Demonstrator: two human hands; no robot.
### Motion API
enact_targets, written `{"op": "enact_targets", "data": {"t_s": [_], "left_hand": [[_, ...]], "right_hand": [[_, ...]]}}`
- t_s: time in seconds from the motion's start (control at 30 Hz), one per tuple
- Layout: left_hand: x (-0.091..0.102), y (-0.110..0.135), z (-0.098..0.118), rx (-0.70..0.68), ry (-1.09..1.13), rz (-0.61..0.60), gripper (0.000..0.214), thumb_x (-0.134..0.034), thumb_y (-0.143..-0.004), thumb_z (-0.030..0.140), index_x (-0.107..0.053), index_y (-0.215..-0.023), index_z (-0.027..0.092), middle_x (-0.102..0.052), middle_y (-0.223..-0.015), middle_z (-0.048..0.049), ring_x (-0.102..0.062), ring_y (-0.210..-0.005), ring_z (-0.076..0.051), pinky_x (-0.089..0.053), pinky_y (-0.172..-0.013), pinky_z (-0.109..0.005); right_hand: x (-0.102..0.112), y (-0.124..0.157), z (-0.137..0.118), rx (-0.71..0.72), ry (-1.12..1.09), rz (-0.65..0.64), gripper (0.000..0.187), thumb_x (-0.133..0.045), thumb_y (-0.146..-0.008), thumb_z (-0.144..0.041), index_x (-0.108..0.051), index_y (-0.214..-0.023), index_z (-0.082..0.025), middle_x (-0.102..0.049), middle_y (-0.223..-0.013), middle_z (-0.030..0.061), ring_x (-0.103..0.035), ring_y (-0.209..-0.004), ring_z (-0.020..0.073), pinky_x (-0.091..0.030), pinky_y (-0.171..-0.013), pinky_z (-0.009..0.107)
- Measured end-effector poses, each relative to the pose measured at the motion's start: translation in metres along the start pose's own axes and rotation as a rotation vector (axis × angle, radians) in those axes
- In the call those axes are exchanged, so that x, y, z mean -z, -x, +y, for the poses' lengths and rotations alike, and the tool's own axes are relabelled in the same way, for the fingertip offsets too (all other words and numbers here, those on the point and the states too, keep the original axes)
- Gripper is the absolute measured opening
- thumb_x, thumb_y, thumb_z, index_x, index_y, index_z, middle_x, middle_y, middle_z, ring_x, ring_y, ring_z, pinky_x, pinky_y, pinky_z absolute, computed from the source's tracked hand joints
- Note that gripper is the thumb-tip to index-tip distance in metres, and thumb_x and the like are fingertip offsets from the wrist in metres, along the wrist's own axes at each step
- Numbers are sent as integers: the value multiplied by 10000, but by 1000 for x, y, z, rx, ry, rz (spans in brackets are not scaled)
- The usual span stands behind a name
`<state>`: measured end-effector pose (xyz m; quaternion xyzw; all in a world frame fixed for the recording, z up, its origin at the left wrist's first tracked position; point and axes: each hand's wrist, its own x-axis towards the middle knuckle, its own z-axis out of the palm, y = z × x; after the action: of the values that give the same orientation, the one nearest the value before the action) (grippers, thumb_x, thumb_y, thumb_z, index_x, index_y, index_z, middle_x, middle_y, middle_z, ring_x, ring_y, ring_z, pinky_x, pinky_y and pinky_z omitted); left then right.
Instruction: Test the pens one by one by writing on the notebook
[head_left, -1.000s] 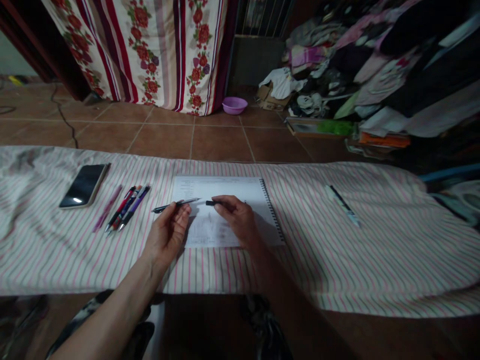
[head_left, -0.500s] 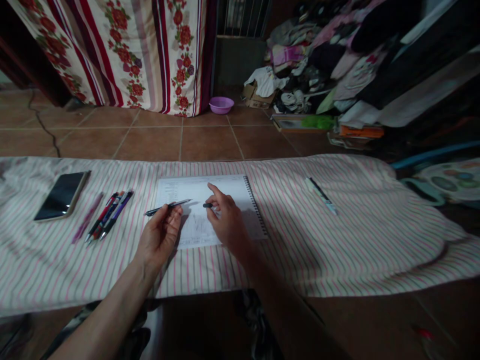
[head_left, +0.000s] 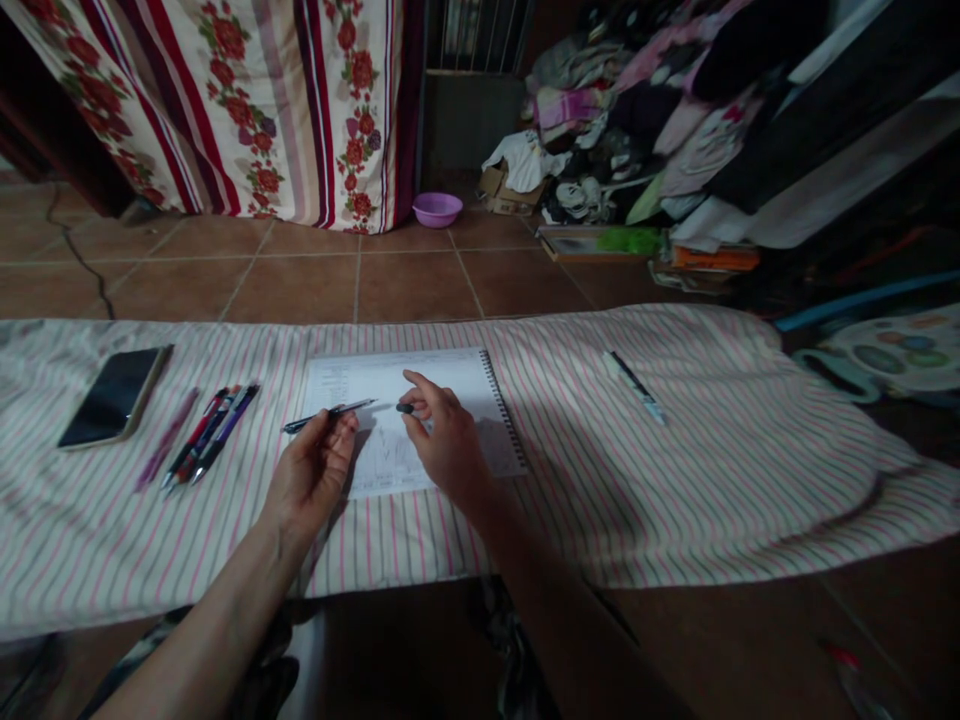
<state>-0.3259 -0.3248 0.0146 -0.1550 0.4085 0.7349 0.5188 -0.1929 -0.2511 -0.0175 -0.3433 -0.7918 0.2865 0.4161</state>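
Note:
My left hand (head_left: pixel 319 460) is closed on a dark pen (head_left: pixel 298 424), its thin light tip pointing right over the page. Between the thumb and fingers of my right hand (head_left: pixel 448 430) is a small black pen cap (head_left: pixel 406 408), with the index finger stretched out. Cap and pen are a short way apart. Under both hands lies a spiral notebook (head_left: pixel 465 372), open to a white page with faint print and pencil-like marks; its wire binding is on the right. My right hand and its shadow hide part of the page.
A phone (head_left: pixel 115 395) lies at left, beside a pink pen (head_left: pixel 167 440) and several dark pens (head_left: pixel 210 435). Another pen (head_left: pixel 636 386) rests right of the notebook. All sit on a striped cloth (head_left: pixel 712 460). Beyond are a purple basin (head_left: pixel 437 209) and piled clothes (head_left: pixel 570 110).
The whole view has shifted slightly, so everything sits a little further left. Both hands keep their hold on the pen and the cap, nearly still.

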Motion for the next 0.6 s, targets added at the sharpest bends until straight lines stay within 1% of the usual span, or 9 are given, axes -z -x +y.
{"op": "enact_targets", "data": {"t_s": [0.13, 0.23, 0.37, 0.47, 0.6], "left_hand": [[-1, 0, 1, 9, 15, -2, 260, -381, -890, 55, -601, -752, 64, -650, -638, -79, -650, -588, -110, -567, -546, -164], [0, 0, 1, 14, 25, 8, 235, -400, -883, 59, -608, -772, 66, -649, -638, -75, -651, -586, -113, -571, -548, -170], [1, 0, 2, 0, 33, -6, 235, -403, -878, 48, -609, -765, 66, -653, -644, -76, -655, -601, -116, -575, -569, -177], [3, -1, 2, -8, 27, -25, 255, -391, -881, 41, -600, -737, 62, -654, -646, -82, -654, -605, -114, -573, -579, -176], [3, -1, 1, -14, 23, -30, 263, -383, -884, 44, -596, -731, 64, -653, -648, -83, -653, -607, -113, -569, -587, -171]], "right_hand": [[0, -1, -1, -42, -83, 30, 444, -543, -740, -91, -523, -1169, -205, -683, -884, 37, -595, -779, 152, -504, -752, 301], [-1, -2, 1, -145, -185, 35, 413, -565, -732, -134, -534, -1137, -208, -693, -901, 33, -601, -768, 148, -507, -746, 308], [-4, -2, 6, -303, -391, 50, 373, -566, -723, -182, -547, -1095, -195, -686, -918, 50, -635, -775, 150, -517, -729, 313], [-6, -3, 10, -375, -520, 42, 380, -582, -693, -199, -551, -1072, -180, -678, -907, 58, -650, -792, 156, -516, -742, 316], [-7, -5, 7, -428, -649, 25, 401, -608, -658, -217, -555, -1054, -189, -671, -874, 40, -647, -758, 155, -530, -646, 285]]}}
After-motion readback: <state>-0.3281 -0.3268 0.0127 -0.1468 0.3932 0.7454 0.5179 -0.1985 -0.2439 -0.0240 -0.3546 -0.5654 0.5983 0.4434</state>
